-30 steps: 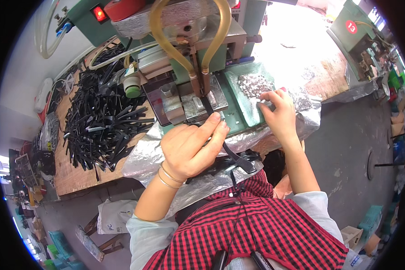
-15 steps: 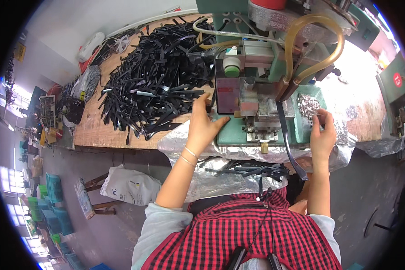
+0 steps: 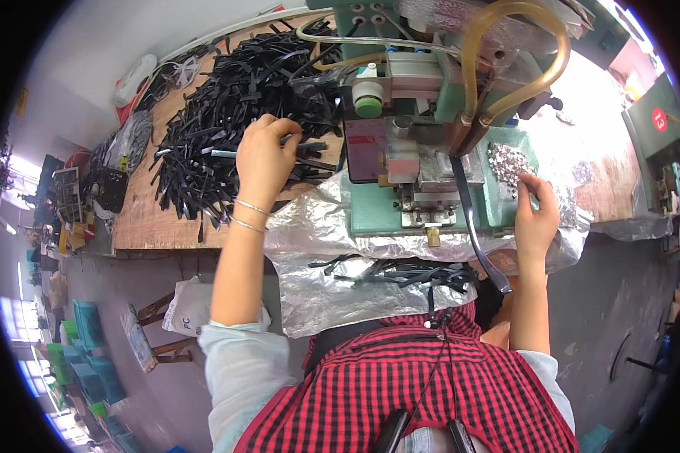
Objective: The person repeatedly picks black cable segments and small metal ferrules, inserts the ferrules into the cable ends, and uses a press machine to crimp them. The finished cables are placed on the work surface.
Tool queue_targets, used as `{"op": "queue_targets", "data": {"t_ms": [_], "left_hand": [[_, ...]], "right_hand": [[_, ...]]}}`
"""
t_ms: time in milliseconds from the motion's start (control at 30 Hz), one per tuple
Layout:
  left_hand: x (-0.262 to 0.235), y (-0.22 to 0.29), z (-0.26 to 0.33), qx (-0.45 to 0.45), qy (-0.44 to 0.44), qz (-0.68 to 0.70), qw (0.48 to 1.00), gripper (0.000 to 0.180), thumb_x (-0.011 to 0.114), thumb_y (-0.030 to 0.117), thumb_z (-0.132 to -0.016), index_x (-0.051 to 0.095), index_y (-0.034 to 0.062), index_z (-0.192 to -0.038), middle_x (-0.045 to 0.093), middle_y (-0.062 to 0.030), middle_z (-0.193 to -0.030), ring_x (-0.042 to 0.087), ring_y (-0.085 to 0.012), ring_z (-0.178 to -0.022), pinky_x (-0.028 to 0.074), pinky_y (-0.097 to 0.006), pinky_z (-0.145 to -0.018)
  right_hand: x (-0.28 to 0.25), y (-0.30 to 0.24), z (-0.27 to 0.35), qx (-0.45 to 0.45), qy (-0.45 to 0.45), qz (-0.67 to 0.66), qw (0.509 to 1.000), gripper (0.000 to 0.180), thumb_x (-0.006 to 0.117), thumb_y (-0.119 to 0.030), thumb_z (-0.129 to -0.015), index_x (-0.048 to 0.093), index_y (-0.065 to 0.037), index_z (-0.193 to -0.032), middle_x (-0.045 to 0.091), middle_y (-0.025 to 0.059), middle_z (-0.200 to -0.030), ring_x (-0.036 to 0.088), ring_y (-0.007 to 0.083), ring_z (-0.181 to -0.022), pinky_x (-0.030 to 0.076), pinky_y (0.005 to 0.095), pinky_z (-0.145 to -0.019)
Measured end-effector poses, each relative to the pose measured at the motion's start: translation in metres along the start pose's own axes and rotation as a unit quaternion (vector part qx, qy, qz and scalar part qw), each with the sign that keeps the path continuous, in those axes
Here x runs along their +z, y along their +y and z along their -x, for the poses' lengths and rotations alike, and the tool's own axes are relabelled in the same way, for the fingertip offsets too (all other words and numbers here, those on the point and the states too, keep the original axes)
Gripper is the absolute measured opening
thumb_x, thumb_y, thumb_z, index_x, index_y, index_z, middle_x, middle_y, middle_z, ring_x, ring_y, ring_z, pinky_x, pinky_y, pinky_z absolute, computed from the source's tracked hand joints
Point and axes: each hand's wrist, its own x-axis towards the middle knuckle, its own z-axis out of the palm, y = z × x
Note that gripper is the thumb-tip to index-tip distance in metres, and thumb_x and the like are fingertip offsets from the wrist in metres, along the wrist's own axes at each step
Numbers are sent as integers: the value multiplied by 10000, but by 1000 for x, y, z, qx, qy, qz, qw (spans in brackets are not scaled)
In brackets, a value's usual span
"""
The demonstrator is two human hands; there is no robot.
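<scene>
Over the heap of black glasses temples [image 3: 227, 98], my left hand [image 3: 268, 155] curls its fingers and thumb round a temple, most of which the hand hides. At the green tray [image 3: 499, 214], my right hand [image 3: 535, 208] has thumb and forefinger pinched together beside the small metal parts [image 3: 508, 162]. Anything between those fingertips is too small to make out. One dark temple [image 3: 472, 226] hangs from the bench machine [image 3: 431, 166], its curved end pointing down towards me.
More temples [image 3: 408, 273] lie on silver foil [image 3: 317, 298] across my lap. A clear yellowish hose [image 3: 559, 53] loops above the machine. The machine's green-and-white knob [image 3: 368, 104] faces me. A white sack [image 3: 185, 306] is below the bench at left.
My left hand has moved left from beside the machine onto the temple heap, and its fingers have closed. My right hand stays at the tray. The whole view has shifted slightly.
</scene>
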Motion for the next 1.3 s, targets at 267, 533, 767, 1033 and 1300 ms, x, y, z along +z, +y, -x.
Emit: {"op": "queue_targets", "data": {"t_ms": [267,533,767,1033,1300], "left_hand": [[32,-57,4,209,-89,-154,962,84,764,94,-721,778,92,-804,668,-60,-1051,609,-287,-991,514,-412,-850],[11,-9,7,-112,-70,274,953,335,653,82,-1018,636,24,-1348,707,-77,-753,619,-145,-568,480,-248,-540],[21,24,48,-131,54,478,867,145,597,119,-1078,616,-2,-1155,767,-138,-1107,732,-149,-855,561,-213,-715],[-52,134,50,244,231,190,922,57,714,36,-947,719,86,-974,777,-105,-1007,698,-226,-772,531,-298,-700],[-8,175,44,399,167,222,874,309,908,114,-776,764,101,-1048,785,-92,-1057,606,-153,-581,426,-274,-481]], "right_hand": [[-37,6,29,22,40,-22,999,129,677,49,-937,729,18,-1050,721,104,-995,685,250,-948,519,345,-882],[-7,-102,-29,-77,-48,-244,965,165,725,9,-878,782,-27,-1029,740,124,-961,696,282,-918,531,370,-824],[32,-132,-25,83,-62,-499,861,431,690,17,-912,574,21,-1327,731,113,-1047,688,161,-1035,524,322,-945],[-20,-158,-16,77,-141,-524,836,631,645,16,-896,456,27,-1498,598,166,-1412,614,253,-1276,438,382,-1132],[-13,-50,-50,144,-58,-351,924,508,700,-49,-939,589,-87,-1433,724,85,-1222,627,183,-1139,506,342,-1014]]}}
